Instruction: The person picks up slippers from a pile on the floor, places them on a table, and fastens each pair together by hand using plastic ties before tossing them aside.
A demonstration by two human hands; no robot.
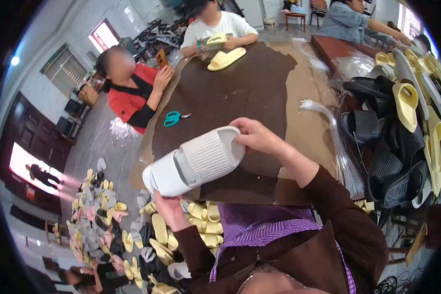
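The person's right hand (257, 136) is gripping the heel end of a white slide sandal (195, 161), fingers closed over its rim. The left hand (167, 208) is supporting the toe end from underneath, fingers curled against the sole. The sandal is hanging between both hands, tilted, above the near edge of the dark brown work table (240, 83). Teal-handled scissors (174, 117) are lying on the table beyond it. A bundle of clear plastic ties (335, 142) is trailing along the right side, next to a heap of black and yellow sandals (402, 127). On the floor to the left, a pile of mixed-colour sandals (98, 215) is spreading out. Across the table, a seated person is holding a yellow sandal (225, 58).
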